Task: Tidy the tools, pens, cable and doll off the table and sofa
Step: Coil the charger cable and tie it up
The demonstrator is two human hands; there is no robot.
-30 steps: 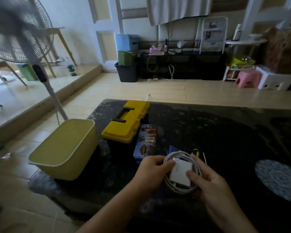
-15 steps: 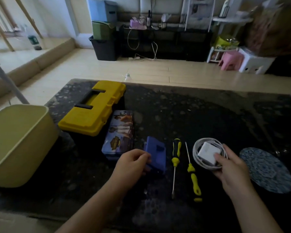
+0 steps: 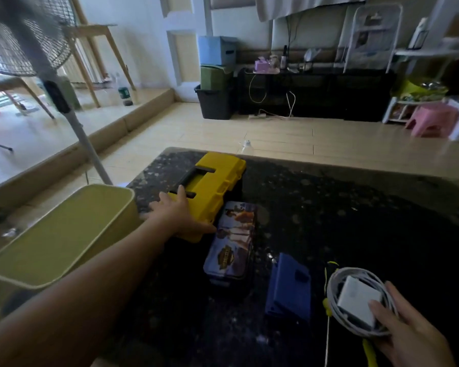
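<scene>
The left hand [image 3: 179,213] lies flat on the near corner of the closed yellow toolbox [image 3: 217,176], with its fingers spread wide and its thumb along the front edge. The right hand [image 3: 408,337] holds the coiled white cable [image 3: 332,300] just above the dark counter [image 3: 355,221]. Its thumb presses on the white charger [image 3: 355,295] inside the loop. Yellow screwdrivers [image 3: 368,352] lie partly hidden beneath the coil. A blue case [image 3: 289,287] and a printed tin [image 3: 232,250] lie between the hands, and a yellow-green bin [image 3: 64,234] stands beside the counter.

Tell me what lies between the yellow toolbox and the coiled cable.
In the head view, a printed tin and a blue case lie between the toolbox and the cable.
</scene>
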